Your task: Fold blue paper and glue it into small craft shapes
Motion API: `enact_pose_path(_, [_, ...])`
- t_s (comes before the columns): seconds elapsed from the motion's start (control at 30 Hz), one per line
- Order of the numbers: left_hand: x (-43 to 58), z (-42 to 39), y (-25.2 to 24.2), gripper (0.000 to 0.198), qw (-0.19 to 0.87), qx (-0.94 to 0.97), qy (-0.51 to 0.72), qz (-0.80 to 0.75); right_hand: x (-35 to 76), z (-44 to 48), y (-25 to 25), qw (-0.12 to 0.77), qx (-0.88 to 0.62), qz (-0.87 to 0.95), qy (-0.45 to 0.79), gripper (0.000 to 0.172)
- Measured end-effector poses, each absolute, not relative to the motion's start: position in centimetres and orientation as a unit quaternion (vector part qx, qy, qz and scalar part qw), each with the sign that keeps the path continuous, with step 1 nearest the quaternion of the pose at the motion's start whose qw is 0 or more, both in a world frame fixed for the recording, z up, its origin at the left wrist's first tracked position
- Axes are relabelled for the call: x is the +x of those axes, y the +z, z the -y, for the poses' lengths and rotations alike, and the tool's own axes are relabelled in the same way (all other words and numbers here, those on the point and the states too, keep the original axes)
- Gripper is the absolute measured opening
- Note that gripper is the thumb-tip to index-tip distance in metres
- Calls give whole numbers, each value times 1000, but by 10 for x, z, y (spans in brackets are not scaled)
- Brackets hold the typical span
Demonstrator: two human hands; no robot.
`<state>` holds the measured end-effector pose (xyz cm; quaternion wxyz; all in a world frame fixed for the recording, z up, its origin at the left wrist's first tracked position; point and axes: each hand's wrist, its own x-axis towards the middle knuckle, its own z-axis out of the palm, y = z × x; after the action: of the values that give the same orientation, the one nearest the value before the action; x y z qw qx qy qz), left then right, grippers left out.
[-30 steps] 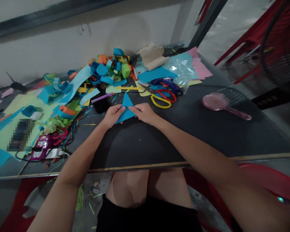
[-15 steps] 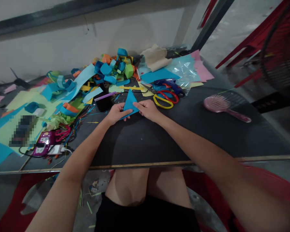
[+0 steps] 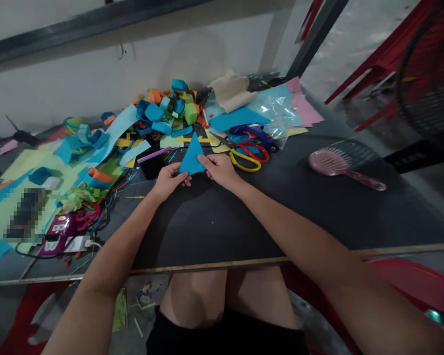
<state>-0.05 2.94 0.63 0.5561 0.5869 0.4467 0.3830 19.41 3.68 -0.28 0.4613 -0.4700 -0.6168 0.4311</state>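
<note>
A blue folded paper triangle (image 3: 193, 157) is held just above the dark table, its point away from me. My left hand (image 3: 170, 179) pinches its lower left corner, thumb on top and fingers underneath. At its right edge, my right hand (image 3: 219, 167) grips the paper between thumb and fingers. Scissors with red and yellow handles (image 3: 246, 161) lie just beyond my right hand. Left of the triangle, a purple stick (image 3: 154, 154) rests on a black box-like object (image 3: 151, 167). The underside of the paper and some fingertips are hidden.
Folded paper pieces (image 3: 163, 111) are heaped at the back by the wall. A blue glue gun (image 3: 253, 133) and plastic-covered paper sheets (image 3: 277, 108) lie behind the scissors. A pink hairbrush (image 3: 333, 162) is at right, near a fan (image 3: 429, 74). A purple device (image 3: 61, 231) sits at left.
The triangle now shows a broader, flatter face, and my left hand has shifted from over its front to its lower left corner. The whole view has shifted slightly.
</note>
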Motion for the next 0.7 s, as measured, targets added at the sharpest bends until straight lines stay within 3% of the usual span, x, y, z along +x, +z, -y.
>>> enact_pose_path(0.2, [-3, -34, 3, 34, 553, 538, 442, -458, 196, -39, -1, 391, -433, 651, 485, 51])
enact_pose_path(0.47, [0, -30, 9, 39, 569, 498, 462, -464, 193, -38, -8, 464, -399, 601, 514, 47])
enact_pose_path(0.7, [3, -31, 3, 40, 546, 506, 500, -443, 190, -33, -1, 397, -349, 612, 589, 38])
